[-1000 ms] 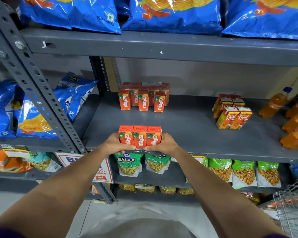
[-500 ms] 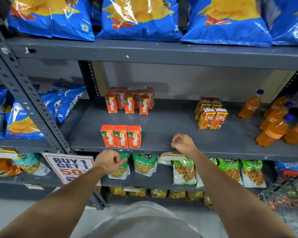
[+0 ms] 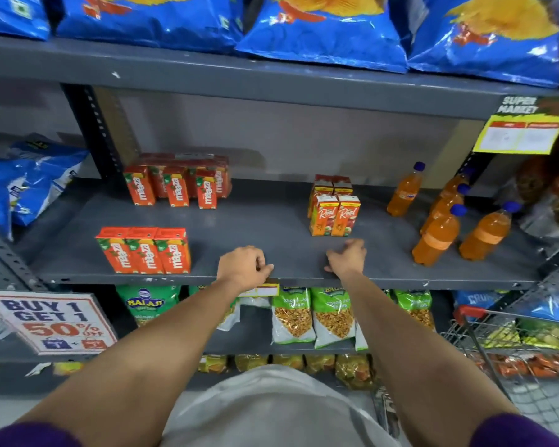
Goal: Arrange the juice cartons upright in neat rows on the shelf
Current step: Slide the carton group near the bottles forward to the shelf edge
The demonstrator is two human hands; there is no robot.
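- The left hand [image 3: 244, 264] is hovering at the front lip of the grey metal shelf [image 3: 271, 233] near the middle of the frame, fingers curled loosely inward and holding nothing.
- The right hand [image 3: 347, 257] is hanging just to its right, fingers bent downward over the shelf board, also empty and apart from every carton.
- Three orange rectangular Maaza juice cartons [image 3: 144, 250] are standing upright side by side, touching one another, near the front edge in the left part of the frame.
- A larger cluster of the same orange cartons [image 3: 178, 185] is standing farther back, above that row.
- Orange-and-white Real juice cartons [image 3: 334, 209] are standing upright just above the right hand.
- Orange plastic drink bottles with blue caps [image 3: 446, 221] are standing at centre right.
- Blue crisp bags [image 3: 323, 24] are lying along the top of the frame.
- A white "Buy 1 Get 1" sign [image 3: 50, 321] is hanging at lower left.
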